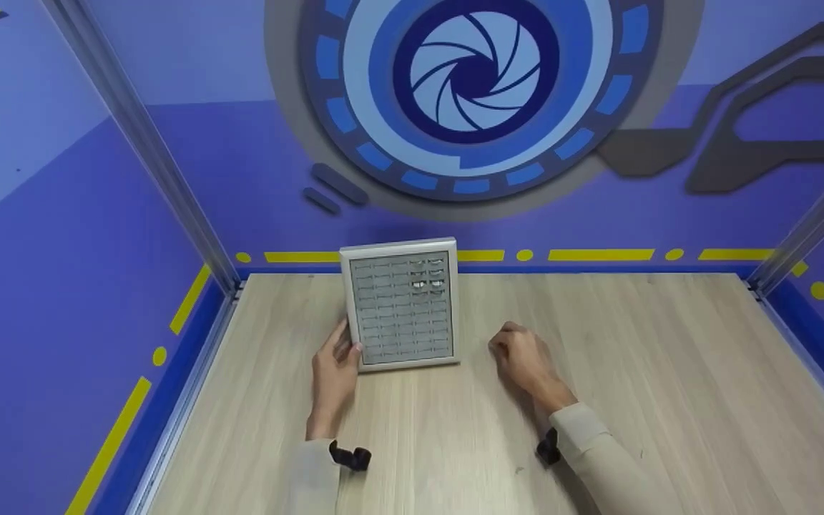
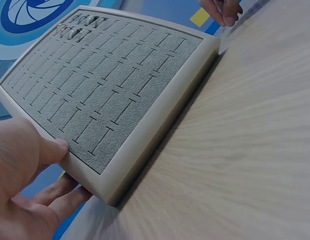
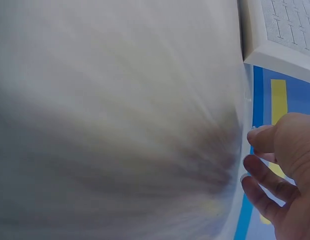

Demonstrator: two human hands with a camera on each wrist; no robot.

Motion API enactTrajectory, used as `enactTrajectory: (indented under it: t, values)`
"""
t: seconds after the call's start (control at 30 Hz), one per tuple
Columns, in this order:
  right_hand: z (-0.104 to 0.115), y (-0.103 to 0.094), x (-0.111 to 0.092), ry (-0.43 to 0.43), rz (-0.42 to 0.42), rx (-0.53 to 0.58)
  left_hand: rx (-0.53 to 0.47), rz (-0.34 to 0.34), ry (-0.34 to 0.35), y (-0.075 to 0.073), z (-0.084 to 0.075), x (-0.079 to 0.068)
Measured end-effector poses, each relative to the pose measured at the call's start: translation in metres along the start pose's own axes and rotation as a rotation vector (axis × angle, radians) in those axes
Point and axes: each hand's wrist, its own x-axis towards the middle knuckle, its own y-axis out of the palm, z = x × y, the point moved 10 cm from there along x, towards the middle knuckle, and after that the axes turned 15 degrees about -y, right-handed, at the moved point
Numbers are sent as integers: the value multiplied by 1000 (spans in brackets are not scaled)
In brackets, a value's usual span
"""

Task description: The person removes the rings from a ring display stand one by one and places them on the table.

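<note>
A ring display tray [image 1: 405, 307] with a pale frame and a grey slotted pad stands tilted up on the table, its lower edge at the wood. Several shiny silver rings [image 1: 428, 275] sit in slots at its upper right; most other slots hold nothing. My left hand [image 1: 335, 372] grips the tray's lower left corner, thumb [image 2: 55, 149] on the front of the frame and fingers behind it. To the right of the tray, my right hand [image 1: 523, 357] is just over the table with loosely curled fingers [image 3: 267, 182], and no object shows in it.
The light wooden table [image 1: 655, 372] meets a blue printed back wall [image 1: 226, 172] behind the tray. Metal posts [image 1: 147, 143] rise at the table's back corners. A black strap camera [image 1: 350, 455] is on each wrist.
</note>
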Motion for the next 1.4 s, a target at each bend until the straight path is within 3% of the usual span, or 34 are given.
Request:
enactTrajectory:
  t: [0.3,1.03,1.23,1.4]
  values:
    - [1,3,-4,-7,36,28,2,10,12,1,-1,1]
    - [4,3,-4,-17,41,-67,-16,15,23,3,-1,3]
    - [3,1,3,20,62,-30,-3,4,-23,2,3,3]
    - [10,-6,16,31,68,-16,-13,0,-10,1,2,3]
